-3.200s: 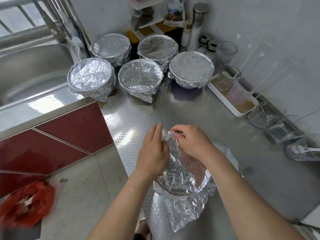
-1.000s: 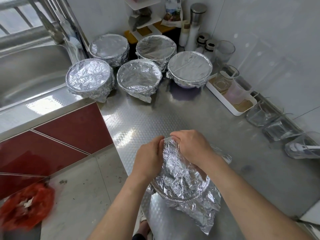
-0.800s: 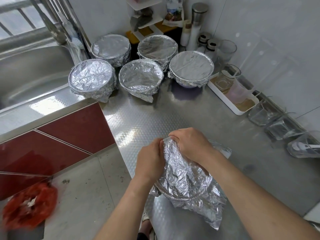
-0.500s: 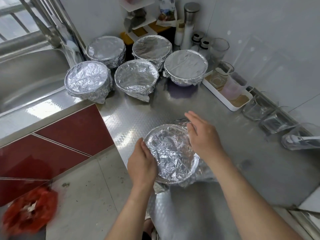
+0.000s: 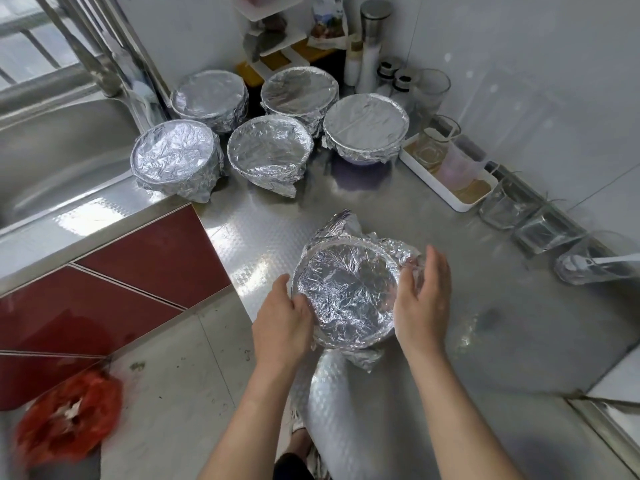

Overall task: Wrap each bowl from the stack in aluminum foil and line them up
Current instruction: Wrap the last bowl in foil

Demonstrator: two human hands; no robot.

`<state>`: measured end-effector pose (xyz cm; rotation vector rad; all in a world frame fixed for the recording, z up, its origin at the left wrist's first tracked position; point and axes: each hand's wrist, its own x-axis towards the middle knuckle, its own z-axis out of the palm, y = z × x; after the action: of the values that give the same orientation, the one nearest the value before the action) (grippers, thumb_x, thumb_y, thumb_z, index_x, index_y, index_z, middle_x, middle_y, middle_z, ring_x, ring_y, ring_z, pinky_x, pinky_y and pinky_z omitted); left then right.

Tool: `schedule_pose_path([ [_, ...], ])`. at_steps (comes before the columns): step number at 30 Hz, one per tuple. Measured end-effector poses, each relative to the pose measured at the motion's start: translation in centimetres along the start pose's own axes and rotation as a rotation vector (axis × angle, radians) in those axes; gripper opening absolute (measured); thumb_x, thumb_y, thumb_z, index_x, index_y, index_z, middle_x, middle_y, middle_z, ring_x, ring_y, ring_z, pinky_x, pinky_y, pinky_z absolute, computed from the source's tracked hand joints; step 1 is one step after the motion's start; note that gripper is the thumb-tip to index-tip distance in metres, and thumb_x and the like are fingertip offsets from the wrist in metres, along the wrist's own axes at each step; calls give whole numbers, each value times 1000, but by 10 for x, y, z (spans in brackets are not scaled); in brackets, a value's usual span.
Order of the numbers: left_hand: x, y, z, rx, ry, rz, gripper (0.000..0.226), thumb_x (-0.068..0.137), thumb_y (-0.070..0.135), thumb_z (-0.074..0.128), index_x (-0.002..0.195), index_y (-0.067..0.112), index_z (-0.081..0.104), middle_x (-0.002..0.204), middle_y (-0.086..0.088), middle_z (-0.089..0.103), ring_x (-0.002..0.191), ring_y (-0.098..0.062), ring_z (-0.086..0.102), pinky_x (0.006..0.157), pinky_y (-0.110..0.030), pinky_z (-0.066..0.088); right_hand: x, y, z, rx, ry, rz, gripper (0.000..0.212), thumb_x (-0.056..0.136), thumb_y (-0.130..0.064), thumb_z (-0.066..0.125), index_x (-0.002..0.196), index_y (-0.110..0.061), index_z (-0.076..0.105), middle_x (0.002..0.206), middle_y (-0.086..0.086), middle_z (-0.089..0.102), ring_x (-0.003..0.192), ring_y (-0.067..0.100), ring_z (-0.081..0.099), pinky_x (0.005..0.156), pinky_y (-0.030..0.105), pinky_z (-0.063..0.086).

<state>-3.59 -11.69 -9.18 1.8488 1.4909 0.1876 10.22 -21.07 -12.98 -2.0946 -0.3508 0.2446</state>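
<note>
The foil-covered bowl (image 5: pixel 348 299) sits low in the middle of the frame on the steel counter (image 5: pixel 263 230), near its front edge, with loose foil (image 5: pixel 341 223) sticking up behind its far rim. The left hand (image 5: pixel 282 323) curls its fingers over the bowl's left edge and grips it. The right hand (image 5: pixel 424 303) lies flat-fingered against the foil on the bowl's right side. Five wrapped bowls (image 5: pixel 270 154) cluster at upper centre, beside the sink (image 5: pixel 52 143) at upper left.

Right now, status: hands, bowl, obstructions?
Left hand grips bowl at left rim; right hand flat on its right side. Foil flap loose at far edge. Five wrapped bowls grouped behind.
</note>
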Motion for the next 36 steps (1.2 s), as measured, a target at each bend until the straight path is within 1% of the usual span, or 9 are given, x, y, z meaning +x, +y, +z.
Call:
schedule_pose_path([
  [3, 6, -7, 3, -284, -92, -88, 45, 97, 22, 33, 136, 32, 52, 127, 4, 64, 118, -23, 58, 105, -41, 42, -3, 5, -1, 87, -79, 133, 59, 101, -22, 46, 152, -6, 22, 160, 12, 18, 148, 19, 16, 117, 21, 10],
  [6, 3, -9, 9, -382, -97, -102, 43, 95, 20, 33, 128, 36, 56, 110, 4, 68, 104, -22, 63, 95, -51, 50, -5, 8, 6, 154, -230, 140, 65, 97, -43, 42, 152, -13, 24, 150, 6, 34, 137, 19, 32, 119, 37, 21],
  [9, -1, -5, 7, -378, -49, -70, 46, 100, 17, 40, 145, 28, 42, 102, 15, 63, 95, -4, 60, 93, -36, 45, 6, 12, 11, 209, -268, 198, 74, 84, -60, 42, 145, -20, 32, 125, 3, 46, 113, 22, 46, 106, 38, 35],
  [12, 11, 5, 4, -302, 34, 31, 48, 102, 22, 43, 150, 22, 36, 144, 7, 49, 130, -11, 46, 111, -38, 34, 17, 0, 6, 297, -244, 228, 64, 97, -40, 50, 152, -19, 25, 154, 5, 35, 138, 20, 38, 115, 39, 32],
  [14, 26, 12, 6, -231, 69, 137, 47, 103, 20, 43, 150, 19, 37, 154, 1, 38, 142, -15, 32, 118, -36, 24, 23, 0, 5, 349, -257, 240, 59, 101, -30, 47, 153, -19, 21, 159, -1, 24, 143, 11, 28, 116, 27, 25],
  [17, 44, 23, 13, -77, 6, 269, 46, 103, 20, 39, 149, 21, 37, 157, -1, 31, 146, -15, 24, 116, -28, 19, 32, 2, 9, 390, -302, 251, 51, 103, -25, 43, 152, -17, 28, 155, -4, 32, 135, 3, 34, 102, 14, 28],
  [22, 50, 28, 23, -12, 11, 348, 44, 101, 19, 37, 143, 26, 48, 136, -1, 59, 118, -23, 56, 92, -33, 45, 39, 5, 13, 370, -364, 187, 43, 104, -23, 39, 147, -13, 39, 146, -5, 44, 126, -2, 40, 88, -3, 32],
  [32, 52, 23, 29, 66, 36, 371, 44, 102, 22, 38, 146, 23, 44, 151, 7, 42, 138, -14, 39, 108, -32, 37, 49, 6, 14, 387, -463, 145, 38, 103, -14, 41, 141, -11, 46, 140, -5, 51, 131, 9, 46, 107, 17, 34],
  [36, 52, 20, 30, 64, 32, 380, 44, 102, 21, 37, 146, 23, 43, 153, 6, 40, 139, -13, 37, 110, -33, 36, 56, -3, 8, 297, -523, 132, 54, 104, -30, 37, 154, -31, 16, 154, -6, 31, 140, 11, 32, 110, 22, 29],
])
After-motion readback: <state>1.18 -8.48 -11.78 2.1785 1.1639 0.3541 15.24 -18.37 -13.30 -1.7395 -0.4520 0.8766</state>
